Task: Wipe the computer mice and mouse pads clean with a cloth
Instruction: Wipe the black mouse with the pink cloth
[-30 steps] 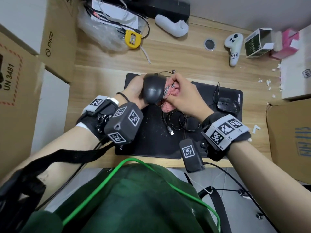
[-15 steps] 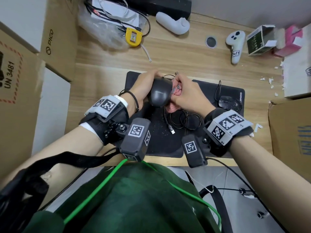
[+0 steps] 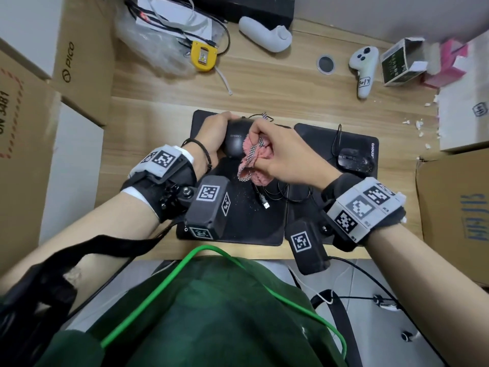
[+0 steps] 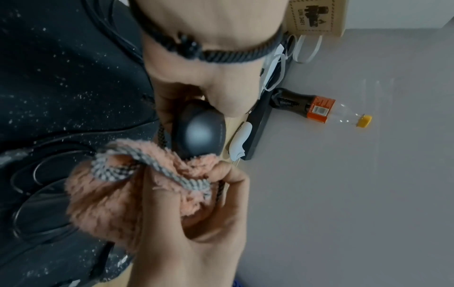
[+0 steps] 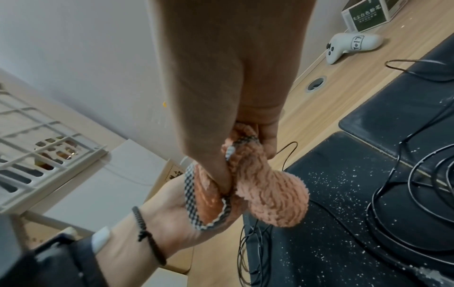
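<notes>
A: Between the two hands, the mouse (image 3: 236, 140) is lifted off the left pad (image 3: 238, 215), left hand (image 3: 211, 133) curled round its far side.

B: And the right hand (image 3: 284, 154) has the pink cloth (image 3: 255, 161) bunched in its curled fingers (image 4: 229, 174), pressed against the shell.

A: Best play, I'd say: keep that left grip firm, rub around the sides and underside.

B: Mind the cable (image 3: 280, 192) below the knuckles. Crumbs speckle the pad, and the second mouse (image 3: 353, 160) waits beyond the right wrist.
</notes>
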The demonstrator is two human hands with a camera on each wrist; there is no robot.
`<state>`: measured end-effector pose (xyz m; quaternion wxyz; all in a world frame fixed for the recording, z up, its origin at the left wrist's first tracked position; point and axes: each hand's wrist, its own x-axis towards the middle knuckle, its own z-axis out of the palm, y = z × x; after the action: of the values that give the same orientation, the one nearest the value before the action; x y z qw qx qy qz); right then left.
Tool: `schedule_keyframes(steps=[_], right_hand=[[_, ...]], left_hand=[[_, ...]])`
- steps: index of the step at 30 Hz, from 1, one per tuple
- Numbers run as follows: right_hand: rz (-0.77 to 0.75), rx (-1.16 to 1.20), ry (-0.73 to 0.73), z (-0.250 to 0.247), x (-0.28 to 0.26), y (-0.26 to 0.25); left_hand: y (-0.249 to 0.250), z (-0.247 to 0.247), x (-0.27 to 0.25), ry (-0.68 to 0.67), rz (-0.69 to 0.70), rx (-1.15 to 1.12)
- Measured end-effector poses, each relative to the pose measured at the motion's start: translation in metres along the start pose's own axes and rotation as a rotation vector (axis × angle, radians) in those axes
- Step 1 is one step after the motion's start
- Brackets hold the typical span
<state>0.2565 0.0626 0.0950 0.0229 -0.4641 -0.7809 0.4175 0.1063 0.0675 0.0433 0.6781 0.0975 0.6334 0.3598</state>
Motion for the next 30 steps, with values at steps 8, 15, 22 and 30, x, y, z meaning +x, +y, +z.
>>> schedule_keyframes(steps=[8, 15, 22, 30], right_hand=[[0.181, -0.01, 0.128, -0.008, 0.012, 0.028], [0.026, -0.018, 0.0, -0.001, 0.011, 0.002], [-0.065, -0.168, -0.13, -0.005, 0.009, -0.003], [0.187, -0.166, 0.096, -0.011, 0.018, 0.039]], left_hand=[[-0.002, 0.004, -0.016, -0.13, 0.002, 0.123], [-0.002, -0.003, -0.008, -0.014, 0.04, 0.079], [-0.008, -0.004, -0.007, -0.073, 0.046, 0.178], [0.0, 0.008, -0.026, -0.287, 0.129, 0.2]])
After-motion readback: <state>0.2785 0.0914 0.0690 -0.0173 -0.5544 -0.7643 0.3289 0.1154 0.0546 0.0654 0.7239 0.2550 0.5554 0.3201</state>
